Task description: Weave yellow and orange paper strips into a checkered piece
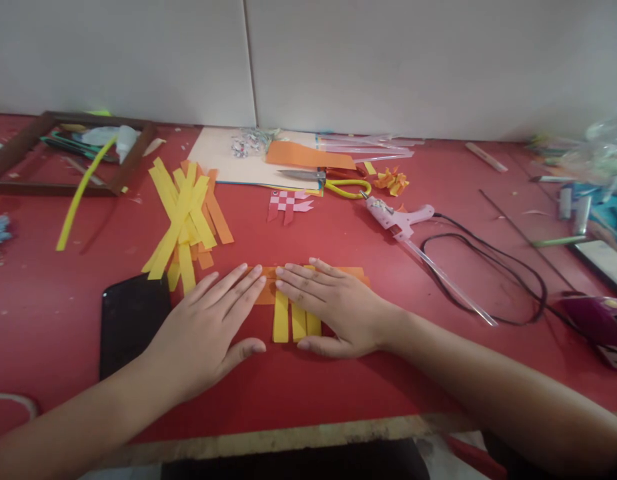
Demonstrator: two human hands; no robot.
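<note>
Table [348,400], red, spans most of the view, with a pale wall [413,67] behind it. Left hand [215,320] and right hand [333,300] lie palm down near the front edge, fingers straight and spread, a narrow gap between their fingertips; neither grips anything. Dark wooden frame [63,189] sits far left, a bent yellow strip [81,193] across its near side. Cream sheet [213,157] lies against the wall, bearing a piece of orange paper [308,155]. Black flat device [131,320] is just left of the left hand, partly behind that arm. Loose pile of yellow and orange strips [181,207] lies beyond it, overlapping its far edge. Pink glue gun [395,217], clear stick at its rear, rests right of center, its black cord [545,293] looped beside it. Under the hands: orange strips [263,293] run sideways, and yellow strips [281,320] extend from them toward the person. Right hand covers much of both, so whether they interlace cannot be told; left fingertips rest at the orange strips' left end. Yellow-handled scissors [325,179] lie by the orange paper. Pink-and-white checked paper fish [287,202] is just nearer; crumpled orange-yellow paper [391,180] sits right of the scissors.
</note>
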